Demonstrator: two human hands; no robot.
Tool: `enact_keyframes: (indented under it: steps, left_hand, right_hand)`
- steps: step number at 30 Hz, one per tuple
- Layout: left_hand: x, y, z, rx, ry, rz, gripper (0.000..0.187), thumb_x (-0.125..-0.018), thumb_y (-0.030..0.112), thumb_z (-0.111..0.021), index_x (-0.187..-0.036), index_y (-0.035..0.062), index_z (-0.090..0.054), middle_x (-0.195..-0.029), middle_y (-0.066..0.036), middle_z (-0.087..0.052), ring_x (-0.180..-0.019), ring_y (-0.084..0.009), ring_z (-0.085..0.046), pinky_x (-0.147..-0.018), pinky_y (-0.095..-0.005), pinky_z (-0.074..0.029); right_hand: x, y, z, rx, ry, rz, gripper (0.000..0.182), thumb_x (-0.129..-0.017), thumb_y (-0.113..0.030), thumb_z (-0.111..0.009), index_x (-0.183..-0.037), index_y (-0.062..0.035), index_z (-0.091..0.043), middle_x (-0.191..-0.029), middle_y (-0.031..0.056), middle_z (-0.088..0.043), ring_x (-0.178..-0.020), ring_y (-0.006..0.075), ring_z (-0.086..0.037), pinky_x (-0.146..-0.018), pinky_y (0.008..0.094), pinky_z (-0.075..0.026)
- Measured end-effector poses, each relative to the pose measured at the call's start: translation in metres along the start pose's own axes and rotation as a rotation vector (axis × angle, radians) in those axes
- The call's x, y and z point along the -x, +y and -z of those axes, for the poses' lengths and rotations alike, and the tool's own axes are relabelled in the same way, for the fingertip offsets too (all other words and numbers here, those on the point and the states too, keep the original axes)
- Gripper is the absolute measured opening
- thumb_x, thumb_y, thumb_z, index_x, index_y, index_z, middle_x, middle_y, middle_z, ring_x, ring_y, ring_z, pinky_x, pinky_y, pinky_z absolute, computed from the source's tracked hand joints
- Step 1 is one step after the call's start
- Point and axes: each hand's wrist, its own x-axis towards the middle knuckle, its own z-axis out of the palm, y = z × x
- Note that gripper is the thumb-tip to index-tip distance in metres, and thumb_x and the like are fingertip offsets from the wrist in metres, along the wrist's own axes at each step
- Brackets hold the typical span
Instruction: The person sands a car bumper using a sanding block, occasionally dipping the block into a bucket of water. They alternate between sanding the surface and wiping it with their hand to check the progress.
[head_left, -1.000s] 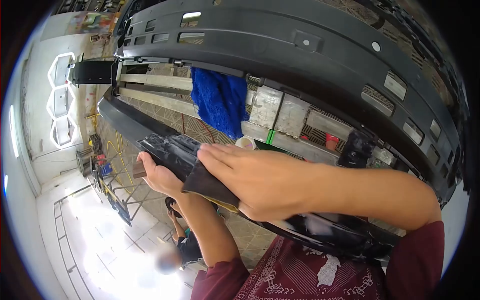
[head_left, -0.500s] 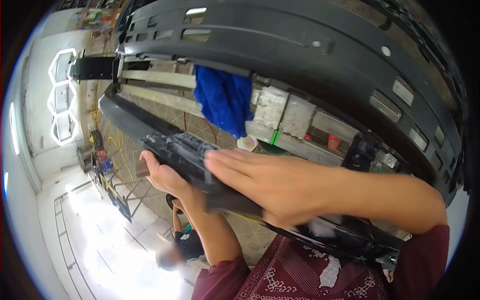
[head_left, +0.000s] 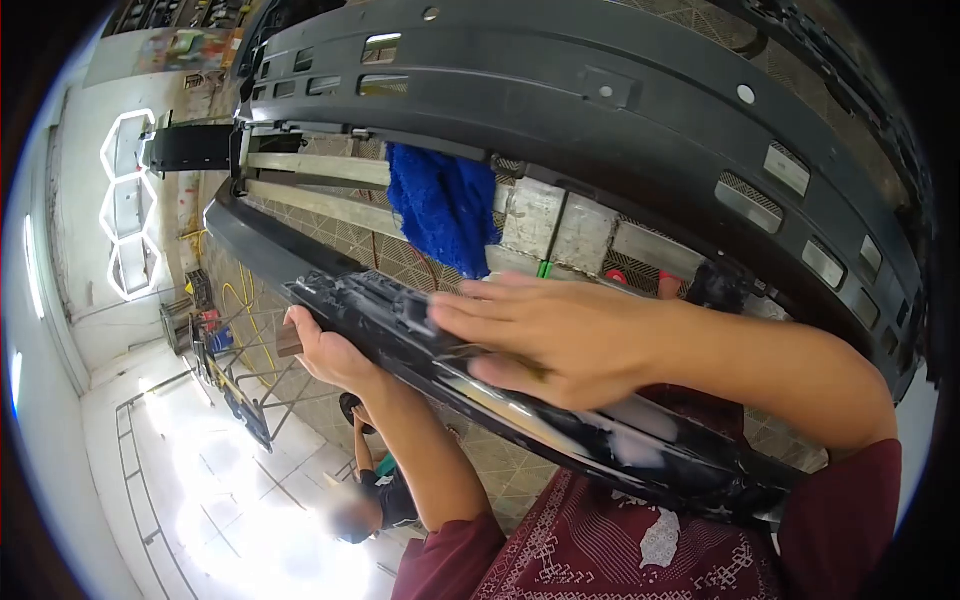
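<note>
Black panel (head_left: 392, 338) crosses mid-frame — left hand (head_left: 335, 358) curled at its edge, hold unclear, right hand (head_left: 545, 332) flattened over it, palm hidden.

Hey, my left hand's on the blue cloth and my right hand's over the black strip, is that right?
Not quite: the head view shows your left hand at the edge of the black strip, not on the blue cloth. Your right hand is over the strip.

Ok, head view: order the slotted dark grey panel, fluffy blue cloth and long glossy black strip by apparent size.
1. Slotted dark grey panel
2. Long glossy black strip
3. Fluffy blue cloth
</note>
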Motion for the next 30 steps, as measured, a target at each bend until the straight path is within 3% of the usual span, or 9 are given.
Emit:
enact_keyframes:
  steps: [6, 8, 9, 11, 15, 19, 23, 25, 30]
  left_hand:
    - [-0.003, -0.005, 0.001, 0.069, -0.061, 0.028, 0.023, -0.112, 0.020, -0.052, -0.114, -0.0007, -0.062, -0.107, -0.015, -0.070, -0.089, -0.0247, -0.075, -0.079, -0.0402, -0.065]
    - [-0.018, -0.018, 0.011, 0.043, -0.072, -0.021, 0.023, -0.111, 0.019, -0.052, -0.115, -0.0012, -0.062, -0.108, -0.015, -0.070, -0.088, -0.0248, -0.075, -0.078, -0.0401, -0.066]
    - [-0.025, -0.023, 0.016, 0.004, -0.055, -0.069, 0.023, -0.110, 0.019, -0.053, -0.114, -0.0014, -0.062, -0.108, -0.015, -0.070, -0.088, -0.0246, -0.075, -0.077, -0.0397, -0.066]
    - [-0.013, -0.008, 0.009, -0.009, -0.108, -0.015, 0.019, -0.108, 0.016, -0.055, -0.111, -0.0008, -0.063, -0.104, -0.013, -0.069, -0.088, -0.0236, -0.075, -0.075, -0.0393, -0.065]
    - [-0.008, -0.014, 0.003, 0.002, -0.056, -0.081, 0.019, -0.107, 0.015, -0.057, -0.115, -0.0001, -0.064, -0.106, -0.010, -0.067, -0.089, -0.0198, -0.068, -0.081, -0.0353, -0.059]
    - [0.009, -0.004, -0.015, 0.016, 0.081, -0.044, 0.019, -0.108, 0.017, -0.059, -0.116, 0.0004, -0.063, -0.117, -0.009, -0.063, -0.106, -0.0186, -0.063, -0.098, -0.0376, -0.053]
    - [-0.005, -0.018, -0.002, 0.034, -0.126, -0.198, 0.016, -0.106, 0.014, -0.058, -0.114, 0.0002, -0.059, -0.110, -0.010, -0.064, -0.096, -0.0187, -0.064, -0.089, -0.0362, -0.056]
    - [0.001, -0.011, -0.013, 0.095, -0.057, -0.182, 0.015, -0.105, 0.013, -0.057, -0.113, 0.0001, -0.057, -0.107, -0.010, -0.064, -0.094, -0.0198, -0.065, -0.084, -0.0372, -0.058]
    - [0.010, 0.000, -0.024, 0.134, 0.043, -0.070, 0.015, -0.105, 0.012, -0.056, -0.115, 0.0004, -0.056, -0.109, -0.010, -0.063, -0.093, -0.0207, -0.066, -0.084, -0.0377, -0.058]
  right_hand:
    - [-0.038, -0.006, -0.005, 0.098, 0.057, -0.038, 0.070, -0.118, -0.050, -0.029, -0.169, -0.0017, -0.033, -0.176, 0.0168, -0.034, -0.165, 0.0368, -0.029, -0.135, 0.0517, -0.024]
    - [-0.071, -0.012, 0.000, -0.046, 0.004, -0.020, 0.068, -0.114, -0.035, -0.051, -0.169, 0.0002, -0.032, -0.176, 0.0228, -0.031, -0.166, 0.0415, -0.023, -0.137, 0.0497, -0.020]
    - [-0.063, -0.015, -0.003, -0.039, 0.009, -0.020, 0.068, -0.114, -0.035, -0.051, -0.169, 0.0002, -0.032, -0.176, 0.0228, -0.031, -0.166, 0.0415, -0.023, -0.137, 0.0497, -0.020]
    - [-0.029, -0.025, -0.022, 0.129, 0.147, 0.110, 0.082, -0.096, -0.022, -0.075, -0.164, 0.0033, -0.038, -0.176, 0.0230, -0.031, -0.165, 0.0421, -0.025, -0.135, 0.0482, -0.027]
    - [0.086, -0.080, -0.017, 0.234, 0.099, 0.024, 0.090, -0.078, -0.019, -0.078, -0.154, 0.0147, -0.044, -0.166, 0.0299, -0.041, -0.152, 0.0466, -0.045, -0.129, 0.0505, -0.037]
    - [0.091, -0.099, -0.022, 0.381, 0.142, -0.109, 0.080, -0.087, -0.017, -0.073, -0.151, 0.0191, -0.043, -0.159, 0.0381, -0.044, -0.147, 0.0486, -0.050, -0.127, 0.0519, -0.040]
    - [-0.019, -0.058, -0.046, 0.493, 0.331, 0.018, 0.084, -0.084, -0.008, -0.076, -0.155, 0.0177, -0.039, -0.161, 0.0371, -0.043, -0.148, 0.0475, -0.050, -0.124, 0.0466, -0.044]
    - [-0.061, -0.053, -0.047, 0.448, 0.354, -0.008, 0.077, -0.088, -0.005, -0.067, -0.156, 0.0167, -0.038, -0.161, 0.0355, -0.045, -0.150, 0.0447, -0.049, -0.124, 0.0437, -0.045]
    - [0.075, -0.089, -0.042, 0.391, 0.241, -0.165, 0.093, -0.081, -0.004, -0.075, -0.164, 0.0091, -0.034, -0.164, 0.0340, -0.043, -0.153, 0.0454, -0.047, -0.125, 0.0464, -0.044]
